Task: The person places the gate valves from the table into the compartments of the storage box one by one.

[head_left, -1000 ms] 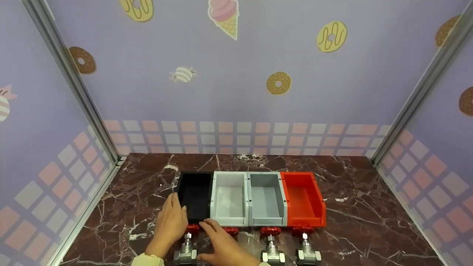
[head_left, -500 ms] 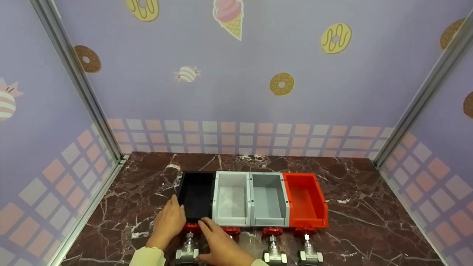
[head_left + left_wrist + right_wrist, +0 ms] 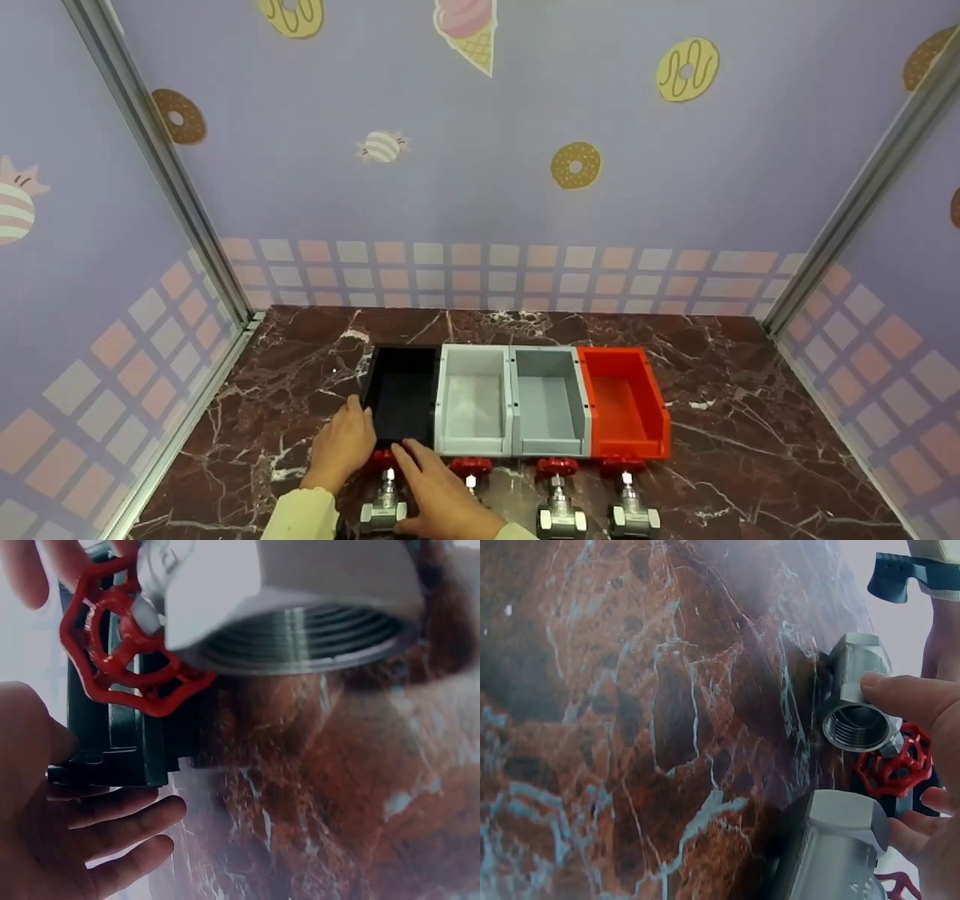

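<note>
**Hands at the leftmost valve, in front of the black bin**

Landmark: the black plastic open-top bin [image 3: 401, 395], leftmost in a row of four bins on the dark red marble tabletop [image 3: 720, 480].

Left of the black bin's near corner lay the left hand [image 3: 341, 448], fingers straight and relaxed, resting against the bin's outer wall and gripping nothing. Just in front of the bin stood the steel gate valve with the red cast handwheel [image 3: 384, 501], handwheel touching the bin's front edge. The right hand [image 3: 435, 491] lay just to the valve's right, thumb and fingers curled round its hexagonal steel body.

Further right of the black bin: a light grey bin [image 3: 474, 401], a darker grey bin [image 3: 549, 401], and a red-orange bin [image 3: 624, 401], touching side to side, each with a like valve in front; the second valve [image 3: 470, 472] was mostly hidden by the right hand.

Handling, judged: solid metal, so heavy for its size, rigid, not fragile; smooth faces may slip. The hex body gives the best hold; the handwheel may turn under load.

Views: the head camera gave the whole row. The left wrist view alone showed the threaded bore [image 3: 300, 630] and spoked handwheel [image 3: 124, 641] close up. The right wrist view showed the thumb [image 3: 911, 699] on the hex end, unclear from the head.
</note>
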Motion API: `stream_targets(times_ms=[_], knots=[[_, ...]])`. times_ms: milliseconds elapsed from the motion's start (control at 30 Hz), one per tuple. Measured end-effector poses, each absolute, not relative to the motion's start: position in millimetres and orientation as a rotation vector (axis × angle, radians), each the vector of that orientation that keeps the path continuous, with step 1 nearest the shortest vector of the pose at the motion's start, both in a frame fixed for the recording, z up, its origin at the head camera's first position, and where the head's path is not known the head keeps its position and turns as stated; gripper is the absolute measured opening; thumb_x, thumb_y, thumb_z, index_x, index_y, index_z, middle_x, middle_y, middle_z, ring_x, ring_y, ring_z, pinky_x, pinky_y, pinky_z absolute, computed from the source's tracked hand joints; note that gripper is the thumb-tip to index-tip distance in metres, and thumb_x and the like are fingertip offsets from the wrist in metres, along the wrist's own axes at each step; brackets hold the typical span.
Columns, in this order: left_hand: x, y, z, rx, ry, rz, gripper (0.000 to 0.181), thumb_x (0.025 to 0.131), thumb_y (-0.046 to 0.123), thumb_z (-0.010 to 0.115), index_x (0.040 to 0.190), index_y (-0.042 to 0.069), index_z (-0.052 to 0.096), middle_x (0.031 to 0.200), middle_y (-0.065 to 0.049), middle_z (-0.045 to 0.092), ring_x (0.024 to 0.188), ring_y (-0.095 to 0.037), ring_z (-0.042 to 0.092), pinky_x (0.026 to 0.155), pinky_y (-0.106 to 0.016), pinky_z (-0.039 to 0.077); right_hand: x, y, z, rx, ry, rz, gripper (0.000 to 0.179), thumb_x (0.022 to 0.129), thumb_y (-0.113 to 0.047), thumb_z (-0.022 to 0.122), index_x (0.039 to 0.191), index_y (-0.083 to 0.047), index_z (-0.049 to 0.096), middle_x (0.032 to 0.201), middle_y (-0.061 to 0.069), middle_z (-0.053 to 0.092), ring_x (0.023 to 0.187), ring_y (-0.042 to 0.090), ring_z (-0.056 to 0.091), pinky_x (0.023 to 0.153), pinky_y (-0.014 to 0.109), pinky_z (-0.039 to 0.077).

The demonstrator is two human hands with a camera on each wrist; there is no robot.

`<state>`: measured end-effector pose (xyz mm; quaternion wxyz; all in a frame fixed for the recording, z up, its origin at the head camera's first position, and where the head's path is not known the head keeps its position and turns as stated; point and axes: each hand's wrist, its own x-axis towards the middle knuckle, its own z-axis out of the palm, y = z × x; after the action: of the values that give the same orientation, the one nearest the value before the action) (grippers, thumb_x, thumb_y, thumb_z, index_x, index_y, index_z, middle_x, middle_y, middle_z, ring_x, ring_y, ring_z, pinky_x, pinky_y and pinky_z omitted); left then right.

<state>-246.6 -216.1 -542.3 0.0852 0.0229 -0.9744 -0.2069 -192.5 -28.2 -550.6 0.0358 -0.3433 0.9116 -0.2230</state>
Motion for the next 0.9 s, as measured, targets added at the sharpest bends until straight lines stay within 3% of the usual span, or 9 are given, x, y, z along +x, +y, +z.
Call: stream_targets(times_ms=[267,500,900], knots=[[-250,-216,-542,0.102,-2.953,-0.603,0.025,0.101,0.020,0.042,0.106,-0.005,0.048,0.085,-0.022,0.064,0.076,-0.043,0.065,0.065,-0.055,0.048,-193,-33,-555,-1.162,2.821,-0.562,0.100,0.071,-0.036,0.085,0.152,-0.021,0.028,0.157,0.013,0.028,0.141,0.027,0.037,0.099,0.036,0.048],[-250,-215,-542,0.121,-2.995,-0.581,0.023,0.101,0.020,0.043,0.103,-0.003,0.047,0.082,-0.023,0.065,0.071,-0.042,0.064,0.060,-0.055,0.047,-194,-36,-557,-1.230,2.828,-0.467,0.107,0.068,-0.043,0.085,0.154,-0.023,0.024,0.159,0.011,0.022,0.142,0.031,0.034,0.097,0.041,0.049],[-251,-216,-541,0.091,-2.986,-0.550,0.019,0.099,0.017,0.044,0.099,-0.003,0.044,0.080,-0.026,0.065,0.068,-0.044,0.065,0.056,-0.055,0.047,-197,-45,-561,-1.325,2.942,-0.225,0.108,0.066,-0.056,0.082,0.151,-0.017,0.028,0.150,0.013,0.037,0.133,0.027,0.044,0.095,0.038,0.050]])
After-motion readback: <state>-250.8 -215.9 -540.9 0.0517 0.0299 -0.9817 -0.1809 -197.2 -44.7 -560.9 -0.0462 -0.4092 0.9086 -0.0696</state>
